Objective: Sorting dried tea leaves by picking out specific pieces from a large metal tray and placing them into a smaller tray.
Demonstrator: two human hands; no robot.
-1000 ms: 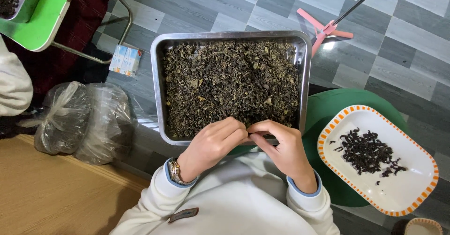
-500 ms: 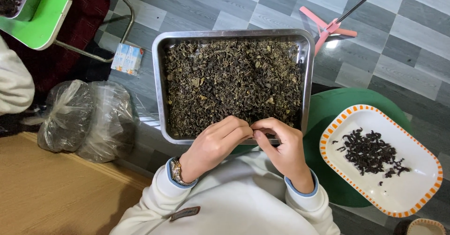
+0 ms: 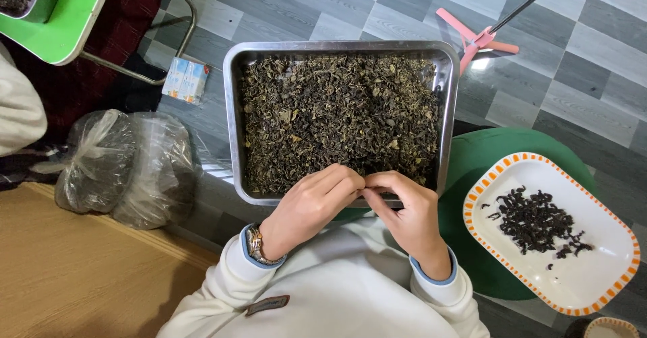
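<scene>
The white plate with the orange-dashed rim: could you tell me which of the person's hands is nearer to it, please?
The right hand is nearer. It sits just left of the white plate, at the metal tray's near edge. The left hand is further left, beyond the right one, fingertips meeting it.

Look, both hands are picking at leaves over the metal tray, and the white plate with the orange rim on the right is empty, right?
Not quite. The plate is not empty: the head view shows a small pile of dark leaves on it. The rest holds: the left hand and right hand meet, fingers pinched, over the near edge of the metal tray.
</scene>
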